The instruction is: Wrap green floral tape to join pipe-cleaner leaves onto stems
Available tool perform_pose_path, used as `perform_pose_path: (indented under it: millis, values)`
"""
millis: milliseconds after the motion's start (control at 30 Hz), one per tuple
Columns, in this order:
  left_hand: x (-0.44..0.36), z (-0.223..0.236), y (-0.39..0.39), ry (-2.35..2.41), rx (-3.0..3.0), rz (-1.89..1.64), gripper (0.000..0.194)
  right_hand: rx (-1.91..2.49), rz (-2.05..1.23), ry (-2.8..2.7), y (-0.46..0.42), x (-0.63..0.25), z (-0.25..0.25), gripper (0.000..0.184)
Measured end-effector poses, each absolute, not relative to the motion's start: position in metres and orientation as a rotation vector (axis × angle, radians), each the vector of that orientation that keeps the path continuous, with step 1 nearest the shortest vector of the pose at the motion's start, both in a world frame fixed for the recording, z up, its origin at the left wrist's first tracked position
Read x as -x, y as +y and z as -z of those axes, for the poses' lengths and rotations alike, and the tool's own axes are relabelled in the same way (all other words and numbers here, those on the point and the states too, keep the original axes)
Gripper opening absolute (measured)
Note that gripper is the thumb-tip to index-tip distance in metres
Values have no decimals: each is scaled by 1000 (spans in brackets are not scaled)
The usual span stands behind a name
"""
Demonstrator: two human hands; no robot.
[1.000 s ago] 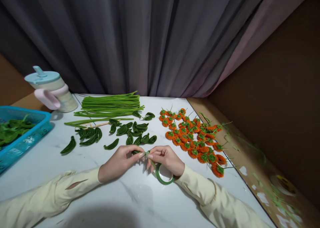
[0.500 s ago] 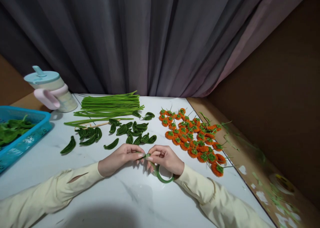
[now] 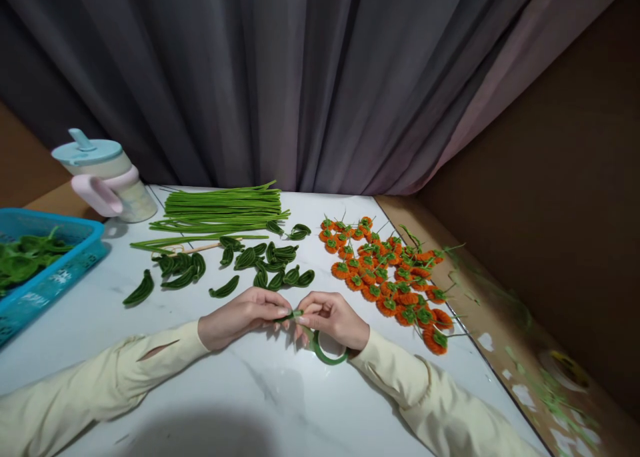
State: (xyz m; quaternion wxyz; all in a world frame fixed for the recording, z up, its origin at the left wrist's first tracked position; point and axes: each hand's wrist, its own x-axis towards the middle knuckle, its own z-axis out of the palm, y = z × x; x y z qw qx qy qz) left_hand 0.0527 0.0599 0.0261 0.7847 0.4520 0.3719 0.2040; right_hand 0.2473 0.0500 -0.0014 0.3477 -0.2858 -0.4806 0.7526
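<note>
My left hand is closed in a pinch on a small green fuzzy-wire piece, mostly covered by the fingertips. Close beside it, the fingers of my right hand pinch the other end, where a strip of green tape appears to run. A roll of green floral tape hangs below the right palm, partly hidden by the fingers. Dark green fuzzy leaves lie in loose groups just beyond my left hand. Past my right hand are many orange fuzzy persimmon-like pieces with green tops and thin stems.
Light green fuzzy stems lie bundled at the back of the white table. At left stand a blue basket of green pieces and a lidded cup with a pink handle. Scraps and a tape roll lie beyond the right edge.
More of the green piece shows between my fingertips, which have moved slightly apart. The table scene has shifted very slightly rightward at the left side of the view.
</note>
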Motion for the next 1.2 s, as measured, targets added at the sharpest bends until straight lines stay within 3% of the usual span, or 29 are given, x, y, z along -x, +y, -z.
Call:
perform_pose_path:
  millis: [467,633,800,1067,1200]
  values:
    - [-49,-12,66,710,-760,-378,16,874,-1510,-1606,41,-243,3,22]
    - [-50,-13,65,721,-615,-343,17,888,-1033,-1954,37,-246,2,18]
    - [-50,-13,67,741,-533,-292,20,773,-545,-2206,37,-249,5,26]
    - [-46,-45,68,918,-1622,-343,25,926,-802,-2072,41,-246,1,24]
    - [-46,-47,67,911,-1697,-265,26,928,-925,-2048,39,-246,-1,22]
